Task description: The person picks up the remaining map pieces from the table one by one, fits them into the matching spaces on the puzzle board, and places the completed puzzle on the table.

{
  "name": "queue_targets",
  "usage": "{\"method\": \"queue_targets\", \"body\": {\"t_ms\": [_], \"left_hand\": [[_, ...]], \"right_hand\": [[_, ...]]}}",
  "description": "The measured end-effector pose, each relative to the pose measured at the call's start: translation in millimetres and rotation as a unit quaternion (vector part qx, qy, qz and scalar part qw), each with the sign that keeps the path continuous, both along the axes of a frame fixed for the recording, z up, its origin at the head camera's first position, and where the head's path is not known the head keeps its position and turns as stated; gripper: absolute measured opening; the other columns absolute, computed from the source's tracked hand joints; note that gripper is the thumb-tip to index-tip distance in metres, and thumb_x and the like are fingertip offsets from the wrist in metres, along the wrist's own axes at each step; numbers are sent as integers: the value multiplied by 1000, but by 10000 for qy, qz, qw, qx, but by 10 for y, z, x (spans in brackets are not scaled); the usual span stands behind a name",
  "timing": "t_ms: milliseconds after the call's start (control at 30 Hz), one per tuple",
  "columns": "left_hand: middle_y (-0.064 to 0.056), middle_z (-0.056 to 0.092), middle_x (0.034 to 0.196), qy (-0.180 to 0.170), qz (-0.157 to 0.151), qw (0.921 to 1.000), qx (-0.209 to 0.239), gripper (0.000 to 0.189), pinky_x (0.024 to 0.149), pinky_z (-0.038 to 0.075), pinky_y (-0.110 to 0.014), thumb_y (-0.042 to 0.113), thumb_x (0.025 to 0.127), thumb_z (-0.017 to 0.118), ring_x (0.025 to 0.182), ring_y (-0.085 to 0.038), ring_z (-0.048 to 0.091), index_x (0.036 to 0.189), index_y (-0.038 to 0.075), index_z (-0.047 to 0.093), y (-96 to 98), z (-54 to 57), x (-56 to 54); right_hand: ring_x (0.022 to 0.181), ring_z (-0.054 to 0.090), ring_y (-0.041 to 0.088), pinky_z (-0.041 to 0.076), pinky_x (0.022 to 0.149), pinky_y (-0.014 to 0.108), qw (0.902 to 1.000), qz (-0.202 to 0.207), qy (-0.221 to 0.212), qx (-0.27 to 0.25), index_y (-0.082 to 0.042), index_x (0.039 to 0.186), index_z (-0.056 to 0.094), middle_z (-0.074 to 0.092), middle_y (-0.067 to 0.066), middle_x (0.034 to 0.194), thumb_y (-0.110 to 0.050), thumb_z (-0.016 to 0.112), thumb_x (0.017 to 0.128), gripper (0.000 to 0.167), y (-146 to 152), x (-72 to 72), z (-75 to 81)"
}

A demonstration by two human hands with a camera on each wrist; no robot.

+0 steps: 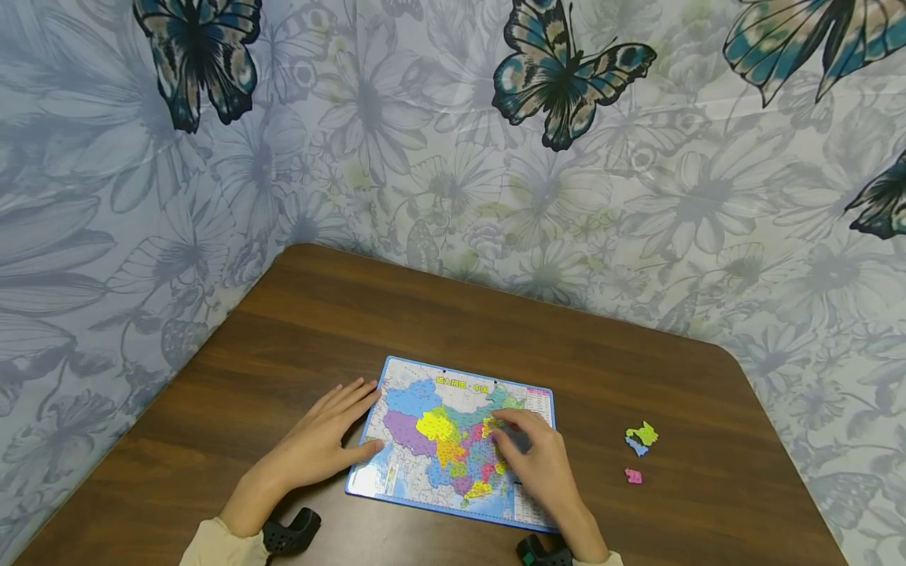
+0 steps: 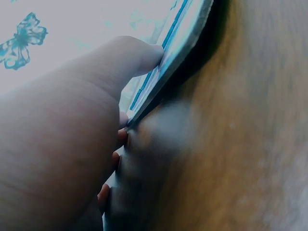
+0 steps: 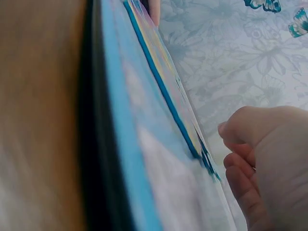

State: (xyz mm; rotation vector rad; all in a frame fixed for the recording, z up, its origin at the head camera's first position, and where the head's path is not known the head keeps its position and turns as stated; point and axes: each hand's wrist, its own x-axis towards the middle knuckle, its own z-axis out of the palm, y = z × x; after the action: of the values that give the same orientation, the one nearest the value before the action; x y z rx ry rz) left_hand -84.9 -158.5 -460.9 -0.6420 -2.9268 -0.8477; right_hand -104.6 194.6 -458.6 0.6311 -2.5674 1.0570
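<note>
On a brown wooden tabletop (image 1: pixel 495 330), a straight-fingered left hand (image 1: pixel 322 440) is seemingly steadying a blue-rimmed map board (image 1: pixel 463 402) from its left; whether the right hand (image 1: pixel 541 462) is gripping is unclear.

The map puzzle (image 1: pixel 453 442) lies on the table (image 1: pixel 340 314) before the wall (image 1: pixel 439 157), left of the loose pieces (image 1: pixel 646 433).

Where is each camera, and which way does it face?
Head: on the head, facing forward and down at table and board; left hand and right hand show.
Left wrist: worn there, facing the board's edge; thumb and fingertips show.
Right wrist: worn there, looking across the board; right hand and left finger show.
Both wrist views share board and wall.
</note>
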Motion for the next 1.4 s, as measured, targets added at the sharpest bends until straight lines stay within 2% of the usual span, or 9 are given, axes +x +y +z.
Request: {"method": "queue_targets", "body": {"t_ms": [267,533,633,767,867,1100,1400], "left_hand": [[-12,38,165,25,-17,10000,5,80,125,21,-61,56,97,65,155,-37,30,157,8,44,3,4,5],[-13,39,164,-5,-20,10000,39,80,125,21,-62,54,96,67,154,-38,30,157,8,44,7,7,5],[-13,39,164,-22,-10,10000,25,80,125,21,-62,55,96,66,154,-38,30,157,8,44,5,5,6],[-12,39,164,-30,-5,10000,4,80,125,21,-62,56,97,65,154,-38,30,157,8,44,-1,0,10],[-12,38,165,-17,-5,10000,-9,80,125,21,-61,58,97,64,154,-37,30,157,9,44,-2,0,11],[-12,38,165,4,4,10000,-34,81,125,21,-61,59,97,64,154,-37,30,157,9,43,-9,-9,7],[-11,38,165,15,-14,10000,-74,81,125,21,-61,59,97,63,155,-37,30,158,9,43,-10,-19,-6]], "right_hand": [[94,72,18,63,80,36,9988,-270,400,38,-9,112,77,76,-1,111,2,84,82,33,160,-3,41],[92,71,18,62,78,35,9960,-787,402,92,-13,114,77,76,0,107,2,84,82,36,364,5,61],[92,70,18,61,79,32,9948,-955,343,92,-13,114,77,76,0,107,1,84,83,35,443,8,67],[91,71,20,56,82,18,9929,-1134,372,-20,-12,112,77,76,2,105,2,84,82,34,522,17,81],[91,72,21,55,82,15,9925,-1174,350,-32,-12,112,78,76,3,104,3,83,82,34,535,28,88],[91,67,13,60,77,30,9965,-776,152,253,-13,115,77,75,0,107,-2,83,84,33,380,33,58],[96,69,10,61,80,28,9999,-91,36,142,-13,111,78,75,-5,110,-4,81,87,26,160,15,10]]}}
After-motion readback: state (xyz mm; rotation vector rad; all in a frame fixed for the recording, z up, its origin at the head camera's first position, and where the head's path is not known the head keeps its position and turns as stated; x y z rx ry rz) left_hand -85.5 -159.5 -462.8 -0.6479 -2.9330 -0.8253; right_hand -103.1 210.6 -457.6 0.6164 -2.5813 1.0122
